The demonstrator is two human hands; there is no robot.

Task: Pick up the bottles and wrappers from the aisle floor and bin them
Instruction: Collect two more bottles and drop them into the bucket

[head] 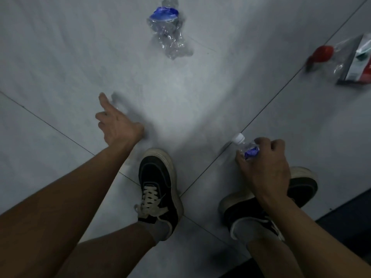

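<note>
A crushed clear plastic bottle [168, 35] with a blue label lies on the grey tiled floor straight ahead, far from both hands. My left hand [117, 122] reaches forward over the floor with fingers apart and nothing in it. My right hand [265, 167] is closed around a small clear bottle [246, 148] with a white cap and blue label, held just above the floor near my right foot. At the right edge lie a red wrapper [321, 55] and a clear plastic pack with a grey, red and green carton [355, 61].
My two feet in black sneakers with cream soles stand on the tiles, left shoe [160, 189] and right shoe [301, 189]. Another clear bottle [169, 1] shows partly at the top edge. A dark blue strip [351, 213] runs along the lower right.
</note>
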